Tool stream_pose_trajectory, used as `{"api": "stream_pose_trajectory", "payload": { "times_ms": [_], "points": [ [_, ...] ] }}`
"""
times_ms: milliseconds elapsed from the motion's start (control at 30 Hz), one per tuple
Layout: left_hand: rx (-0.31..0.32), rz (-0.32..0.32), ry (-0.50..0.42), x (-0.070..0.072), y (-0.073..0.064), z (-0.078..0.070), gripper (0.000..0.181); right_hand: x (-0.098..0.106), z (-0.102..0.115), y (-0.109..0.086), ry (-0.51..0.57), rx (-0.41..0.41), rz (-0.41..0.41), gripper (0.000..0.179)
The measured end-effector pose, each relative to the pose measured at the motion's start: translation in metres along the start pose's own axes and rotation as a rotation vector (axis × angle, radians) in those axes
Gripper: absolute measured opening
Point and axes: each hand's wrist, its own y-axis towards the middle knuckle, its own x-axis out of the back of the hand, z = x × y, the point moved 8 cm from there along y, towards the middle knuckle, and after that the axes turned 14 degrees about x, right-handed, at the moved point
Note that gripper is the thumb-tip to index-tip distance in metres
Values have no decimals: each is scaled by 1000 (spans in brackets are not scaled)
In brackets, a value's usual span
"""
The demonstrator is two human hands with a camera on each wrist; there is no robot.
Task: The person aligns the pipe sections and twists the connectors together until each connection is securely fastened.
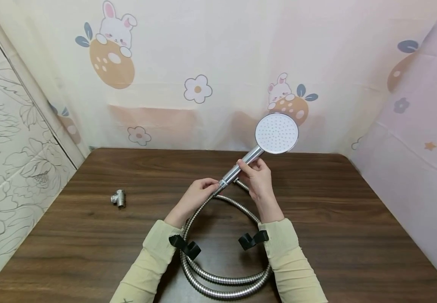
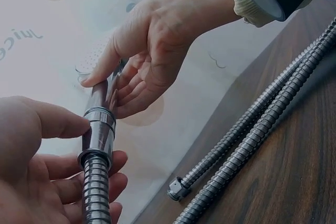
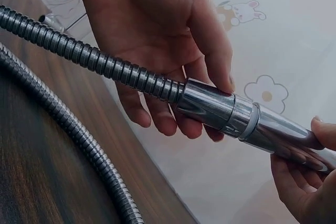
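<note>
A chrome shower head (image 1: 276, 133) with a round white nozzle face points up and to the right above the table's far edge. My right hand (image 1: 260, 181) grips its handle (image 1: 252, 155) between thumb and fingers. At the handle's lower end, my left hand (image 1: 197, 195) pinches the chrome hose nut (image 3: 206, 103). From that nut the ribbed metal shower hose (image 1: 222, 290) runs down and lies coiled on the table between my forearms. A narrow whitish ring shows between nut and handle in the right wrist view. The hose's other end fitting (image 2: 178, 189) lies loose.
A small chrome tee fitting (image 1: 118, 198) stands on the left of the brown wooden table (image 1: 354, 235). Printed cloth (image 1: 218, 50) hangs behind the table, and a patterned panel (image 1: 10, 168) is at the left.
</note>
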Motion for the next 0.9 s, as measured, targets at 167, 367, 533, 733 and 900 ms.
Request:
{"api": "stream_pose_trajectory", "payload": {
  "times_ms": [167,367,533,733,900],
  "points": [
    [-33,8,-20,1,-2,-3,23,0,1,-1,-10,-3,-4,20],
    [-51,-3,-33,2,-1,-3,23,0,2,-1,-17,4,-1,20],
    [-43,-17,-25,1,1,-1,25,0,3,-1,-23,5,1,19],
    [-31,12,-19,-2,0,-1,26,0,3,-1,-24,11,6,20],
    [9,63,-58,-5,3,2,29,0,3,-1,-22,16,7,21]
  ]
}}
